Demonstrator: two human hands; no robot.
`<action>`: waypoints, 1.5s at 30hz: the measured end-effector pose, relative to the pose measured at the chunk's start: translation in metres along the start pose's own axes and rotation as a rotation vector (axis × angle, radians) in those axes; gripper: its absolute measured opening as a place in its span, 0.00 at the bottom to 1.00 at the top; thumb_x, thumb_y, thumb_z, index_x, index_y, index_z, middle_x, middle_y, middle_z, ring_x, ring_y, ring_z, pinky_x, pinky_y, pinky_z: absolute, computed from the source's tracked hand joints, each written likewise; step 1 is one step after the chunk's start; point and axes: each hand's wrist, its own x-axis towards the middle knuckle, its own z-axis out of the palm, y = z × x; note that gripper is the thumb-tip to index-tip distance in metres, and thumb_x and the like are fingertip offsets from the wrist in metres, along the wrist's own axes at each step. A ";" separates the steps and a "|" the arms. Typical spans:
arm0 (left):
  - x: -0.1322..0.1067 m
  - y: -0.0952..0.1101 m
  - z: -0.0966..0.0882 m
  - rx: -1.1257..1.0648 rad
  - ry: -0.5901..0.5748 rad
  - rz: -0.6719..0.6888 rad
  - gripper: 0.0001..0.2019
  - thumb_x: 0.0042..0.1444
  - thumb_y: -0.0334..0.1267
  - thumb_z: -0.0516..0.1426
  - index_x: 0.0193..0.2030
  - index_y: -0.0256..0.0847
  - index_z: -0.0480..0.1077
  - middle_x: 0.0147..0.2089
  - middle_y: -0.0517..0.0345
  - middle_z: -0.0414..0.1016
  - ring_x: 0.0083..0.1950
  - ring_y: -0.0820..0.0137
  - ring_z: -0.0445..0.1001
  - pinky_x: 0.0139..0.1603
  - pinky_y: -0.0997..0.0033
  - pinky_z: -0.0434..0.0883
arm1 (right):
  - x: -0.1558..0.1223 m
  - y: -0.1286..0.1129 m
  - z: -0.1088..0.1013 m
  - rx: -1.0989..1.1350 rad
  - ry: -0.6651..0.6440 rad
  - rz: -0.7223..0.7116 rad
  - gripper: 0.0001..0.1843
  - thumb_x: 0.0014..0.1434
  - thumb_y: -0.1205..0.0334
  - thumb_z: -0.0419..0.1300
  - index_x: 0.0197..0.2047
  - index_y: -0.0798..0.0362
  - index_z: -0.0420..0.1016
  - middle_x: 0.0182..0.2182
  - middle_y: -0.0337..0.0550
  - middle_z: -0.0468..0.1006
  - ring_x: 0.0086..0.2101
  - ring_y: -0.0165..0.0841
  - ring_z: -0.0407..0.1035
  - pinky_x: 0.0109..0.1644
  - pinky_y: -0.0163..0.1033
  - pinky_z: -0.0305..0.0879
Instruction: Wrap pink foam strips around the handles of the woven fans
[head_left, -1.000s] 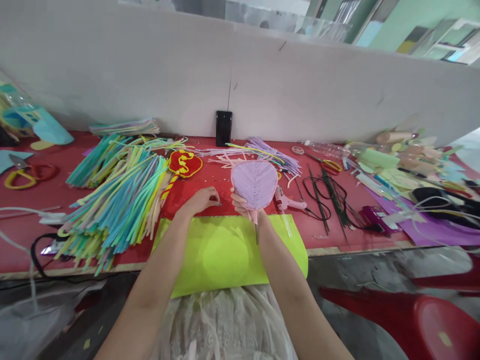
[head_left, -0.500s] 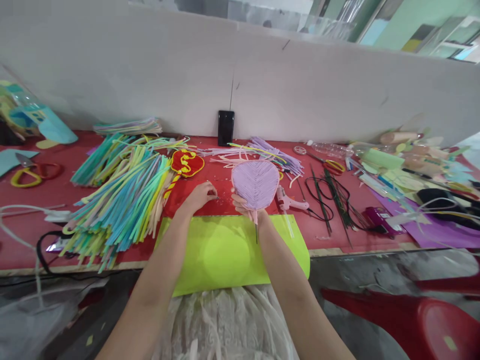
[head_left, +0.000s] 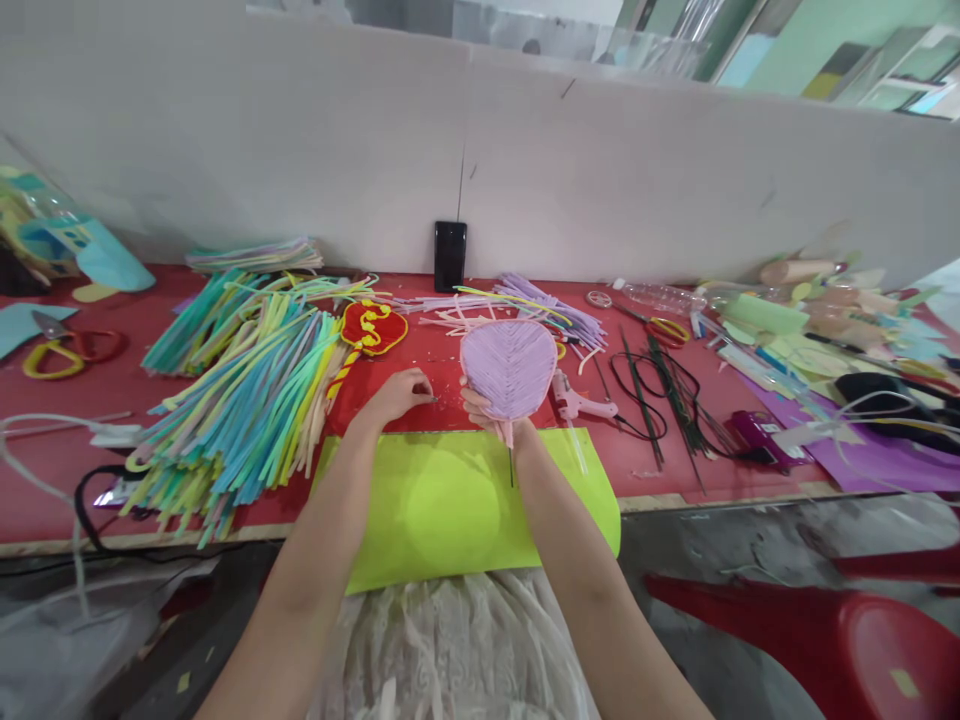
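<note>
My right hand (head_left: 480, 408) holds a lilac pipe-cleaner fan (head_left: 510, 368) with a pink rim, its face towards me. The fan stands roughly upright, and a dark thin stem sticks out below its pink handle; part of my hand is behind it. On the red mat (head_left: 360, 400), my left hand (head_left: 403, 394) rests with thumb and fingertips brought together beside small scraps. Whatever may be between those fingertips is too small to name. Beneath both forearms lies a bright yellow-green sheet (head_left: 450, 510). A pink glue gun (head_left: 585, 404) lies just right of the fan.
Piled pipe cleaners (head_left: 247, 400) lie left, beside a red and yellow fan (head_left: 375, 328). A phone (head_left: 450, 256) leans on the wall. Scissors (head_left: 54, 350) lie far left, another pair (head_left: 664, 330) right. Dark stems (head_left: 675, 400) and a black cord (head_left: 626, 385) lie right.
</note>
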 end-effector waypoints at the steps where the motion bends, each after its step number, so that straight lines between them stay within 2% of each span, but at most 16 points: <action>1: 0.000 -0.002 0.000 -0.008 0.036 -0.037 0.06 0.48 0.39 0.57 0.29 0.39 0.70 0.32 0.57 0.72 0.33 0.72 0.69 0.37 0.72 0.65 | 0.000 0.000 0.000 0.002 -0.001 -0.005 0.10 0.60 0.66 0.39 0.37 0.52 0.60 0.15 0.29 0.48 0.13 0.22 0.38 0.14 0.28 0.37; 4: 0.002 -0.006 0.001 0.004 0.151 -0.123 0.05 0.49 0.37 0.56 0.30 0.39 0.69 0.30 0.58 0.73 0.32 0.71 0.69 0.34 0.73 0.64 | 0.001 0.000 -0.002 0.004 -0.007 -0.003 0.12 0.60 0.66 0.38 0.37 0.52 0.60 0.15 0.29 0.49 0.13 0.22 0.38 0.14 0.28 0.37; 10: 0.004 -0.005 0.000 0.036 0.263 -0.107 0.03 0.49 0.34 0.55 0.30 0.39 0.68 0.32 0.57 0.73 0.34 0.71 0.70 0.37 0.73 0.65 | 0.003 0.000 -0.004 0.013 -0.003 0.005 0.16 0.61 0.67 0.33 0.36 0.53 0.60 0.14 0.29 0.50 0.13 0.22 0.39 0.14 0.28 0.35; 18: -0.001 -0.012 -0.008 0.107 0.171 -0.119 0.03 0.46 0.32 0.57 0.30 0.40 0.71 0.32 0.56 0.74 0.34 0.70 0.71 0.37 0.72 0.66 | 0.002 -0.001 -0.004 0.022 0.025 -0.013 0.16 0.61 0.67 0.33 0.37 0.52 0.60 0.14 0.29 0.49 0.13 0.22 0.37 0.14 0.27 0.35; 22: -0.004 -0.020 -0.015 0.144 0.252 -0.184 0.05 0.47 0.30 0.56 0.31 0.39 0.72 0.32 0.55 0.75 0.34 0.69 0.72 0.39 0.70 0.66 | 0.002 -0.003 -0.009 0.032 0.049 -0.062 0.20 0.62 0.66 0.29 0.37 0.52 0.60 0.14 0.29 0.48 0.14 0.23 0.37 0.15 0.27 0.34; 26: -0.006 -0.019 -0.016 0.160 0.297 -0.217 0.09 0.47 0.29 0.56 0.35 0.40 0.73 0.38 0.53 0.75 0.40 0.66 0.73 0.45 0.67 0.66 | 0.004 -0.004 -0.015 0.048 0.029 -0.087 0.16 0.61 0.62 0.34 0.37 0.51 0.61 0.14 0.28 0.49 0.13 0.23 0.37 0.14 0.27 0.35; 28: -0.006 -0.014 -0.017 0.163 0.325 -0.235 0.08 0.48 0.31 0.56 0.36 0.41 0.73 0.41 0.53 0.75 0.43 0.63 0.72 0.48 0.65 0.66 | 0.005 -0.002 -0.018 0.061 0.010 -0.105 0.13 0.60 0.61 0.37 0.37 0.51 0.61 0.14 0.28 0.49 0.13 0.23 0.37 0.14 0.27 0.35; 31: -0.006 -0.006 -0.017 0.091 0.383 -0.341 0.10 0.53 0.37 0.53 0.39 0.42 0.73 0.35 0.54 0.76 0.40 0.63 0.73 0.46 0.64 0.67 | 0.008 -0.001 -0.026 0.067 -0.008 -0.126 0.11 0.60 0.60 0.40 0.36 0.50 0.61 0.15 0.28 0.49 0.13 0.23 0.36 0.14 0.26 0.35; 33: -0.005 0.000 -0.017 0.078 0.437 -0.318 0.13 0.52 0.34 0.53 0.44 0.42 0.71 0.39 0.54 0.76 0.42 0.64 0.73 0.49 0.64 0.67 | 0.010 -0.001 -0.031 0.048 0.003 -0.112 0.10 0.60 0.58 0.41 0.34 0.50 0.60 0.14 0.27 0.49 0.12 0.23 0.36 0.14 0.26 0.34; 36: -0.004 0.009 -0.013 0.091 0.552 -0.170 0.15 0.49 0.31 0.55 0.45 0.40 0.71 0.52 0.51 0.69 0.56 0.62 0.65 0.58 0.63 0.60 | 0.013 -0.002 -0.035 -0.011 0.116 -0.087 0.12 0.59 0.54 0.42 0.31 0.49 0.60 0.13 0.27 0.48 0.12 0.23 0.36 0.14 0.27 0.35; 38: -0.002 0.016 -0.009 -0.014 0.584 -0.120 0.12 0.53 0.35 0.53 0.43 0.39 0.71 0.49 0.50 0.71 0.54 0.63 0.67 0.59 0.62 0.59 | 0.014 -0.002 -0.033 -0.048 0.266 -0.163 0.15 0.58 0.51 0.42 0.30 0.50 0.62 0.13 0.28 0.51 0.13 0.23 0.38 0.14 0.28 0.37; 40: 0.000 0.023 -0.004 -0.262 0.576 -0.123 0.15 0.56 0.43 0.51 0.43 0.37 0.71 0.45 0.49 0.74 0.49 0.64 0.71 0.55 0.61 0.63 | 0.015 -0.001 -0.027 -0.099 0.483 -0.330 0.18 0.56 0.46 0.46 0.30 0.51 0.64 0.14 0.29 0.55 0.13 0.22 0.42 0.14 0.29 0.39; 42: 0.002 0.030 0.003 -0.626 0.450 -0.109 0.22 0.57 0.51 0.47 0.47 0.36 0.69 0.42 0.47 0.76 0.45 0.63 0.73 0.50 0.61 0.67 | 0.015 0.002 -0.020 -0.149 0.684 -0.493 0.18 0.51 0.44 0.53 0.30 0.51 0.64 0.14 0.29 0.56 0.13 0.21 0.44 0.14 0.29 0.40; 44: 0.003 0.036 0.011 -0.956 0.205 -0.080 0.28 0.56 0.57 0.45 0.49 0.36 0.68 0.44 0.45 0.75 0.46 0.61 0.73 0.47 0.61 0.70 | 0.015 0.005 -0.013 -0.203 0.814 -0.599 0.17 0.47 0.45 0.59 0.29 0.50 0.63 0.13 0.26 0.53 0.13 0.20 0.44 0.14 0.29 0.40; 45: 0.003 0.039 0.016 -1.073 0.131 -0.084 0.30 0.54 0.60 0.45 0.48 0.36 0.69 0.44 0.44 0.75 0.46 0.60 0.73 0.45 0.60 0.71 | 0.015 0.006 -0.009 -0.243 0.856 -0.639 0.18 0.47 0.46 0.60 0.28 0.50 0.62 0.13 0.26 0.52 0.13 0.20 0.43 0.14 0.29 0.41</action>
